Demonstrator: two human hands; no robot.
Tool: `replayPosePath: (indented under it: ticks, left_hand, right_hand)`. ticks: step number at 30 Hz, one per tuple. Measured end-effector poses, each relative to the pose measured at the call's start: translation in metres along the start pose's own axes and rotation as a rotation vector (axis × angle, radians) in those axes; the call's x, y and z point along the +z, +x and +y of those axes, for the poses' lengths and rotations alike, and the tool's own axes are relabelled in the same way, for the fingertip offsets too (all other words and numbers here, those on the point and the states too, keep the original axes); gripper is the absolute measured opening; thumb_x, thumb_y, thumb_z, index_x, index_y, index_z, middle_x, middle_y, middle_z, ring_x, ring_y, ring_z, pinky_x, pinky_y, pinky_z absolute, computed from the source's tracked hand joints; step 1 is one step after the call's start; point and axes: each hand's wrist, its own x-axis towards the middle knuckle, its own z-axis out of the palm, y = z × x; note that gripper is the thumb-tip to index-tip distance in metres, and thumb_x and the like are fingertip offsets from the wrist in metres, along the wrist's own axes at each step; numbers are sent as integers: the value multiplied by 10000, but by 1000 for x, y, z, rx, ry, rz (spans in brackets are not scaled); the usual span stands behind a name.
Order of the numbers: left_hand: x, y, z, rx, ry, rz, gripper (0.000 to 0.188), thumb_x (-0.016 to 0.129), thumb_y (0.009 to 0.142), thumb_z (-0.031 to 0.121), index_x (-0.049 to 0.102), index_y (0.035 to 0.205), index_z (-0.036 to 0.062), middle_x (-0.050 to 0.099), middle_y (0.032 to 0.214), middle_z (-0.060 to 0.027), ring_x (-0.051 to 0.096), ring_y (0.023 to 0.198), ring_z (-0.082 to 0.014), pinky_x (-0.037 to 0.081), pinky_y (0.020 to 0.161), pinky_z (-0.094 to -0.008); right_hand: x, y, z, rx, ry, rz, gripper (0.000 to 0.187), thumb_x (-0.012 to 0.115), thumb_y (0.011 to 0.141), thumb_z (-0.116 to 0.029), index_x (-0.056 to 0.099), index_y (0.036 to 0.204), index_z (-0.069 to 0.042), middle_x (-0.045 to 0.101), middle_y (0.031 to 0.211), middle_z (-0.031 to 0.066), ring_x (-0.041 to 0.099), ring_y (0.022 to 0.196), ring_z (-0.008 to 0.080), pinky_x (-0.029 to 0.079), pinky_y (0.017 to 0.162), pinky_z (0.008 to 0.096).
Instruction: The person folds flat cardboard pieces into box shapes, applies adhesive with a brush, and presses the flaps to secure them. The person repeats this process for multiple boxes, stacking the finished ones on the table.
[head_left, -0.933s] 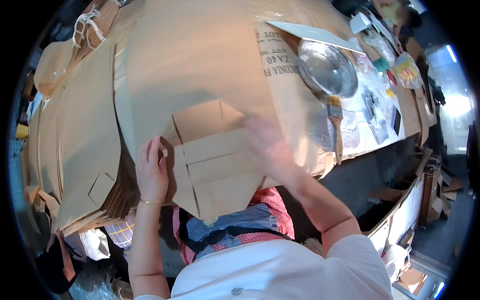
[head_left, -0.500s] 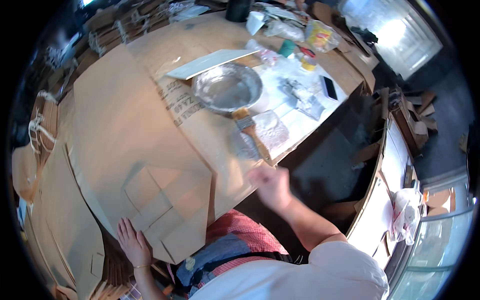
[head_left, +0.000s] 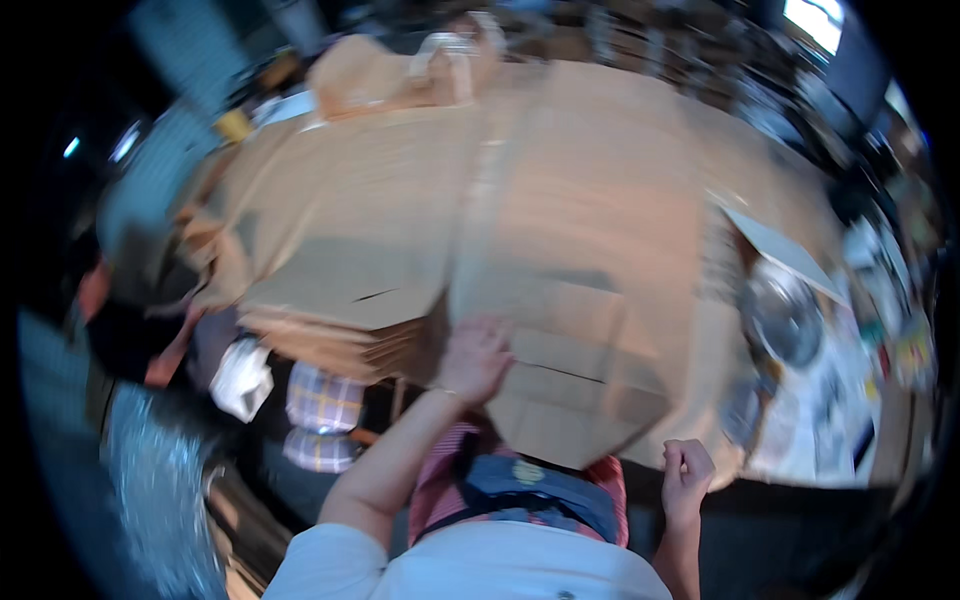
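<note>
R hand (head_left: pixel 688 470): fingers curled narrow, by near edge of table (head_left: pixel 735 405); contents can't tell. L hand (head_left: pixel 478 355): fingers extd., palm down on L side of folded brn. paper (head_left: pixel 565 395), ctr. front. Paper stack (head_left: pixel 365 275): to L. Metal bowl (head_left: pixel 785 315): far R.

Metal bowl (head_left: pixel 787 318) gleams at right, pale board (head_left: pixel 783 252) just beside it, crumpled white bundle (head_left: pixel 242 380) over left, checked cloth (head_left: pixel 325 398) near that, clear plastic (head_left: pixel 158 480) shimmers lower left

Bag stack (head_left: pixel 360 230) left of paper bag (head_left: pixel 610 210), bowl (head_left: pixel 786 318) right
</note>
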Motion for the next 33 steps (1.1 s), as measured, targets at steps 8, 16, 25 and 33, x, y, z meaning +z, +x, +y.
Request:
replayPosePath:
  ticks: [8, 16, 25, 33]
  left_hand:
    - [-104, -61, 14, -161, -151, 336, 90, 672, 776, 113, 596, 765, 67, 587, 671, -72, 581, 643, -289, 469, 605, -381]
    - [-167, -112, -54, -283, -156, 474, 390, 724, 790, 264, 478, 563, 65, 454, 520, -95, 476, 475, -289, 390, 477, -380]
    - [-167, -129, -81, -242, -222, 765, 249, 627, 612, -52, 408, 579, 62, 423, 523, -90, 450, 463, -278, 339, 450, -356]
    - [-191, -158, -116, -358, -50, 711, 325, 678, 753, 28, 435, 538, 44, 450, 536, -108, 475, 494, -300, 379, 487, -394]
  right_hand:
    - [73, 67, -51, -302, -126, -267, 293, 662, 771, -14, 629, 1062, -10, 593, 1099, 181, 578, 1027, 335, 484, 880, 395]
    - [123, 87, -83, -335, -59, -414, 288, 666, 769, -27, 630, 1054, 0, 582, 1134, 188, 578, 1038, 338, 481, 893, 400]
    - [179, 100, -163, -593, -84, -577, 312, 674, 738, -38, 634, 1047, -15, 590, 1111, 177, 585, 1017, 332, 492, 862, 397]
    - [208, 102, -191, -745, -125, -771, 297, 701, 737, -104, 654, 1025, -50, 624, 1066, 127, 599, 950, 312, 502, 814, 388]
